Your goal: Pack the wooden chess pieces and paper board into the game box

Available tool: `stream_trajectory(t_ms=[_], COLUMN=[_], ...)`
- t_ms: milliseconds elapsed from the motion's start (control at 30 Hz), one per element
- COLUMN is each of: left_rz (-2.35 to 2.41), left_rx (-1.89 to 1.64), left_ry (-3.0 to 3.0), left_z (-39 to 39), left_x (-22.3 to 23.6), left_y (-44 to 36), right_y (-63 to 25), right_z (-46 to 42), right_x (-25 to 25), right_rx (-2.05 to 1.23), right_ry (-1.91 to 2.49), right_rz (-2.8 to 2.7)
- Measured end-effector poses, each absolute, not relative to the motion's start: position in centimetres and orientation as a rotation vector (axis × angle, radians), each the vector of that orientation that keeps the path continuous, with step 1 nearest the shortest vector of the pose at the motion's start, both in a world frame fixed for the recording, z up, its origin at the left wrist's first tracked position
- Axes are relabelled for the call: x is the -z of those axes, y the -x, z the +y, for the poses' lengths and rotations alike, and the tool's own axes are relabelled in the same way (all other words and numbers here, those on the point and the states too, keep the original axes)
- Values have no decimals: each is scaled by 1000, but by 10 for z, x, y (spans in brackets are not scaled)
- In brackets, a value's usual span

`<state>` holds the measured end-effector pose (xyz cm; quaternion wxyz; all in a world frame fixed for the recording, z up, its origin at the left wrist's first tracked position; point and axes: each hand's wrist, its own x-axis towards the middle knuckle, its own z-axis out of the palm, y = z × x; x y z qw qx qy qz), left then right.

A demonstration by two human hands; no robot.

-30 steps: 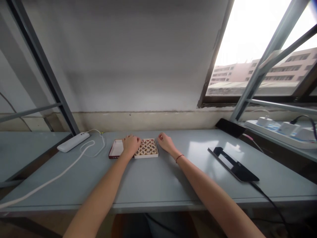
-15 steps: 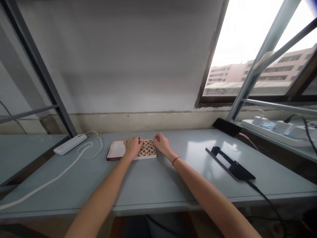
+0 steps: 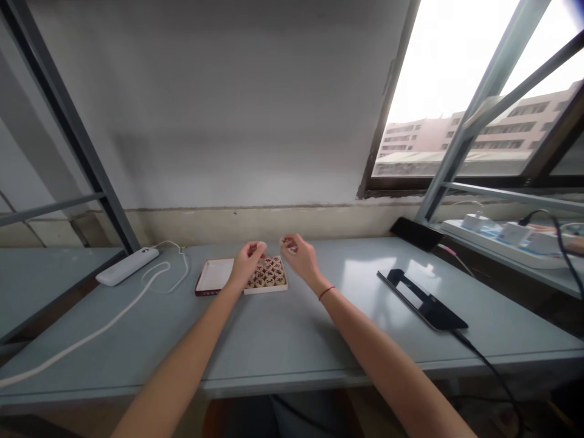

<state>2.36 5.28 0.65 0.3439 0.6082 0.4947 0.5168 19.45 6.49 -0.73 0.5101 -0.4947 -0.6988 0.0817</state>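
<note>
A shallow white box [image 3: 266,291] holds rows of round xiangqi pieces [image 3: 269,281] with dark and red characters. Against its left side lies the dark red lid [image 3: 214,277], its white inside facing up. My left hand [image 3: 246,261] is raised over the box's left part, thumb and fingers pinched on a pale round xiangqi piece [image 3: 261,245]. Just beyond the box's back right corner, my right hand [image 3: 300,254] is closed on another xiangqi piece [image 3: 287,243] showing some red; whether there is more than one is unclear. Fingers and forearm cover part of the box and lid.
On the left, a white power bank [image 3: 128,266] lies with a white cable [image 3: 95,331]. To the right are a dark tablet-like device [image 3: 422,301] with a black cable, a black phone-like slab [image 3: 416,234] and a white power strip [image 3: 502,243]. Metal posts [image 3: 114,213] flank the desk.
Both hands have risen from the box, each now with a xiangqi piece showing at the fingertips. More of the box's back and left side is uncovered.
</note>
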Motion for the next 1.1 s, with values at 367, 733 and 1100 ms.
stream_trajectory(t_ms=[367, 733, 1100], left_rz=[1334, 1511, 1499], left_rx=[-1369, -1128, -908], left_ry=[-1411, -2369, -2470], left_z=[61, 42, 46], left_x=[5, 0, -3], left_y=[-19, -28, -17], right_y=[-247, -177, -235], right_z=[96, 48, 91], right_x=[50, 4, 32], right_rx=[-86, -437, -198], right_ry=[1701, 1095, 1406], right_rz=[-1770, -1770, -1598])
